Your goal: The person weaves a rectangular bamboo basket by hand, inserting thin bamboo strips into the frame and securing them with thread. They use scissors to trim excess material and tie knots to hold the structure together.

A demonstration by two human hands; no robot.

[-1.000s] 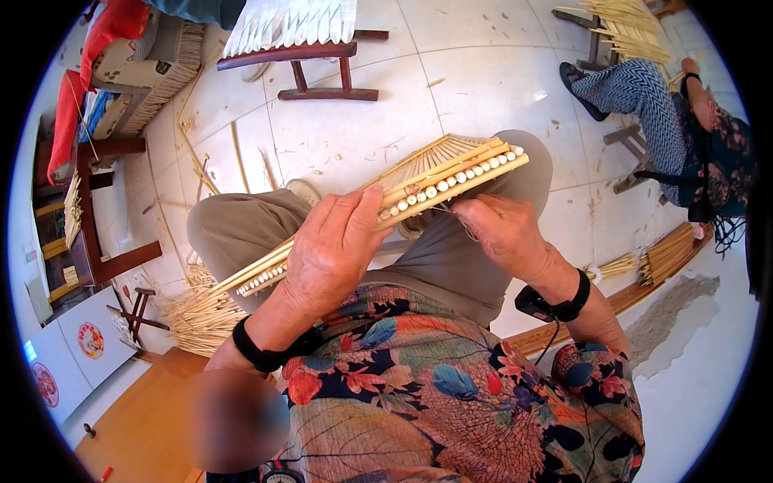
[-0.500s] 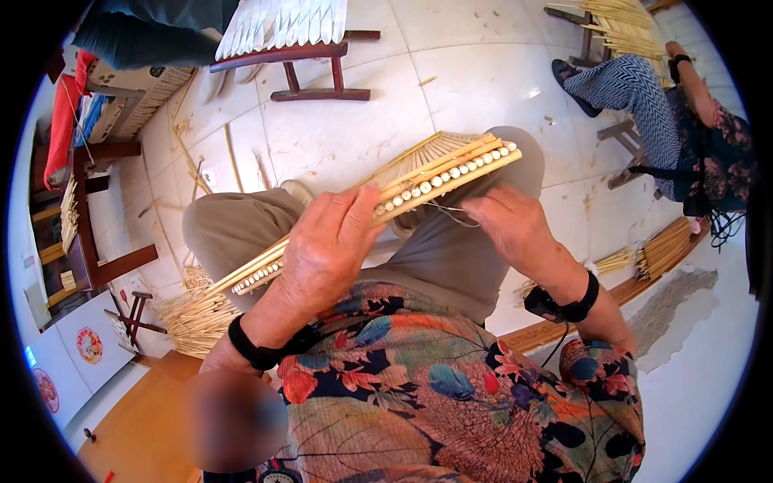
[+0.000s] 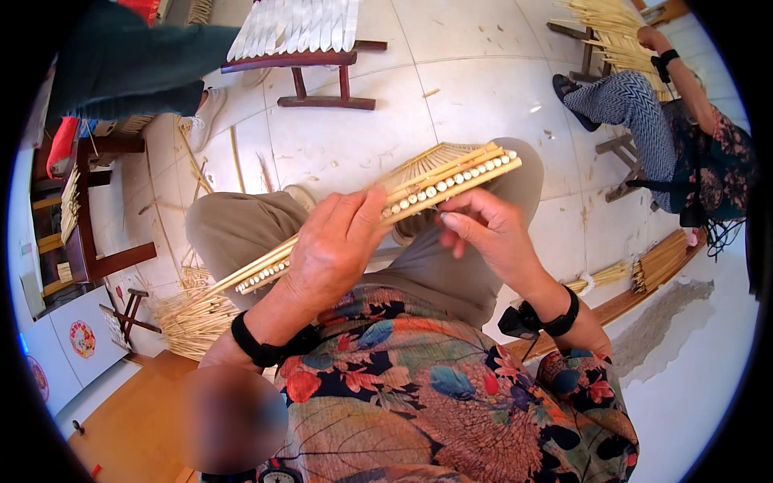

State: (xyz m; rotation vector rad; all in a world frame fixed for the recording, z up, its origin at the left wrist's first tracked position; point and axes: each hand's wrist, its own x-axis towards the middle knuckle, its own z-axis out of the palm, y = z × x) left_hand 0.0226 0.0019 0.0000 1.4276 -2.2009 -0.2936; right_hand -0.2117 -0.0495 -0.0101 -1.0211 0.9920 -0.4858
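Note:
Across my lap slants a long reed piece (image 3: 427,191), with a row of pale round cut ends set between two long thin sticks. Slender ribs fan out from its far side. My left hand (image 3: 328,245) is wrapped over the middle of it, closed on the sticks. My right hand (image 3: 487,229) is just below the lower stick, right of the left hand, fingers bent and thumb toward the fingertips. The fingertips are at the stick's underside and partly smeared; what they pinch is too small to make out.
Loose straw stalks (image 3: 197,322) lie on the floor at left. A stool (image 3: 326,103) holding white strips stands ahead, with a person's leg (image 3: 137,68) beside it. At right another person's hand (image 3: 652,38) is by a straw-covered stool. Bundled reeds (image 3: 664,262) lie along the right wall.
My right hand has moved up and left, its fingertips now at the lower stick. The thin strand seen between it and the piece no longer shows clearly. A person's leg has come in at upper left.

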